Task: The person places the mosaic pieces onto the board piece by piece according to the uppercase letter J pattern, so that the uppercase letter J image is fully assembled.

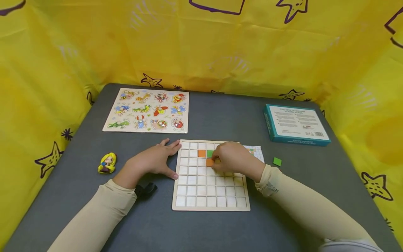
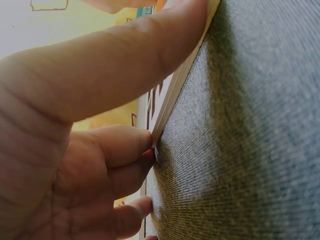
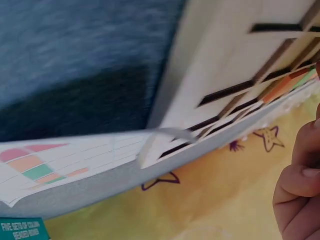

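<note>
Grid board (image 1: pixel 211 185): flat pale wooden panel, rounded corners, thin raised bars dividing it into square recesses; lies on grey, fine-woven table surface (image 1: pixel 135 224), serving as landmark
Upper orange tile (image 1: pixel 202 153): flat square, seated in a cell of the board's second row
Green tile (image 1: pixel 209 153): flat square, in the next cell right, same board row
Lower orange tile (image 1: pixel 209 162): flat square, one board row below the green, right part hidden by fingertips
Left hand (image 1: pixel 151 159): fingers spread and nearly straight, thumb and forefinger touching the board's left edge; grasps nothing
Right hand (image 1: pixel 234 157): over the board's upper right part, fingers bent downward, tips at the lower orange tile; whether they pinch a piece cannot be told
Pattern sheet (image 1: pixel 259 153): white paper printed with a grid and coloured squares, just beyond the board's right edge
Loose green tile (image 1: pixel 277 161): flat square, right of the board, apart from it
Box (image 1: pixel 296 122): teal, rectangular, white printed label, beyond the board to upper right
Insect puzzle (image 1: pixel 146 112): pale rectangular panel, coloured insect shapes, beyond the board to upper left
Figurine (image 1: pixel 107 163): small, rounded, yellow-haired, well left of the board
</note>
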The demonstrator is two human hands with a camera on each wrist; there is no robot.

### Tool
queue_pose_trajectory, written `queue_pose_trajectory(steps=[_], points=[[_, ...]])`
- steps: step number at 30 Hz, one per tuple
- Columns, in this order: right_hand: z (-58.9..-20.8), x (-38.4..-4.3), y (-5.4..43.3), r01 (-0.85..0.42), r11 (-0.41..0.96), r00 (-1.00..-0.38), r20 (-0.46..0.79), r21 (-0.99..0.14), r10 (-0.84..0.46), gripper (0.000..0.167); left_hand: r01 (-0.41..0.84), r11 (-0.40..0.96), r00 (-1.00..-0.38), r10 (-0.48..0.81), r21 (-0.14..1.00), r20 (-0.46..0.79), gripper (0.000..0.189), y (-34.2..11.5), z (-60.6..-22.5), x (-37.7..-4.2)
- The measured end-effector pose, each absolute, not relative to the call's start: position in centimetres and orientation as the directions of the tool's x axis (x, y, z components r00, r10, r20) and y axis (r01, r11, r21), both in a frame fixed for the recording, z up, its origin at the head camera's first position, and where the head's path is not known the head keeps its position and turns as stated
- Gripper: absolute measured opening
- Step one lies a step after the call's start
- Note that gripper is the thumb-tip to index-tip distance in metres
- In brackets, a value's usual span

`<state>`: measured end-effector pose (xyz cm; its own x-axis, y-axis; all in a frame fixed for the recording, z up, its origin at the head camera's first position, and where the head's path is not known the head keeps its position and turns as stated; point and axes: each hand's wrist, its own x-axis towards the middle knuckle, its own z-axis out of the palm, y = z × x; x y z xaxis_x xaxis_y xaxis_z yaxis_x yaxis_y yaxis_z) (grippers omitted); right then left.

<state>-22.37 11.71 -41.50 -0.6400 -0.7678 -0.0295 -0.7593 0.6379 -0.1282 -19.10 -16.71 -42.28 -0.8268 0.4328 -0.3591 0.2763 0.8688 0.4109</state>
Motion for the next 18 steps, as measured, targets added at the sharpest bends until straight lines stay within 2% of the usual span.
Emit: queue_pose_trajectory(steps=[6, 18], points=[[-41.48, -22.47, 11.91, -0.735, 0.661, -0.658, -0.081, -0.151, -0.749, 0.016, 0.291, 0.866, -0.824, 0.443, 0.406, -0.354, 0.114, -16.75, -42.07, -18.97], [-40.99, -22.76, 12.4, -0.719, 0.664, -0.663, -0.085, -0.205, -0.744, 0.013, 0.295, 0.864, -0.824, 0.447, 0.409, -0.349, 0.115, -16.67, -42.24, -19.09]])
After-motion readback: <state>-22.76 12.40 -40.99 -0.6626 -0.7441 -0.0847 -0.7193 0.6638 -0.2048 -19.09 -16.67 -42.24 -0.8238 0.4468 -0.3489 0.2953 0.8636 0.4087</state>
